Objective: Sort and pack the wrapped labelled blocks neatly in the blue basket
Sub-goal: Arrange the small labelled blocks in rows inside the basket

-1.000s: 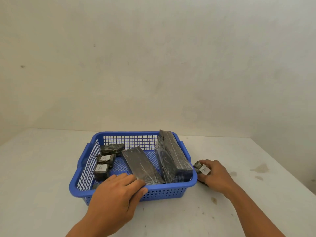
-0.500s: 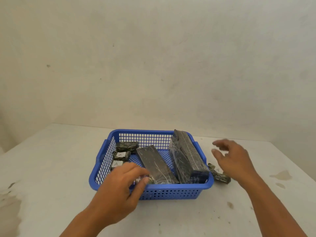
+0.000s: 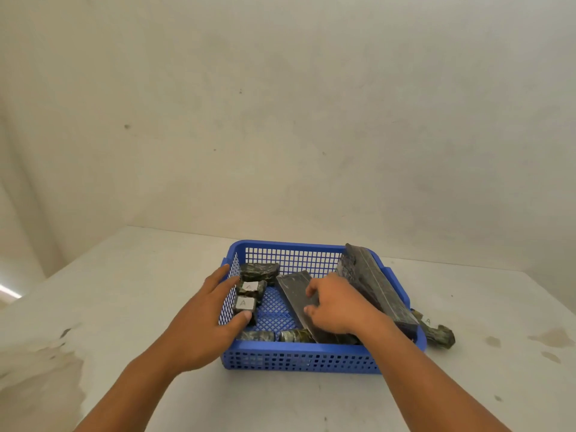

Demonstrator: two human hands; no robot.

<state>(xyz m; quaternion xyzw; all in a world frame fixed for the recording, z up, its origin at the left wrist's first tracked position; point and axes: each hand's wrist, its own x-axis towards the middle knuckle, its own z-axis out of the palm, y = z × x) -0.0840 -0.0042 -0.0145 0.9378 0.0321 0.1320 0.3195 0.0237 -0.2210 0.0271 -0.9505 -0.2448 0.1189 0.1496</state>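
Observation:
The blue basket stands on the white table. Inside it, small dark wrapped blocks with white "A" labels line the left wall, and more small blocks lie along the front wall. A long flat dark block lies slanted in the middle, and my right hand grips its near part. A thick long block leans on the right wall. My left hand rests over the basket's left wall, thumb touching a labelled block. One small block lies outside, right of the basket.
The table carries grey stains at the left and brownish spots at the right. A plain wall rises behind the table's far edge.
My right hand left the small block outside the basket and came over onto the flat long block. My left hand shifted from the front rim to the left wall.

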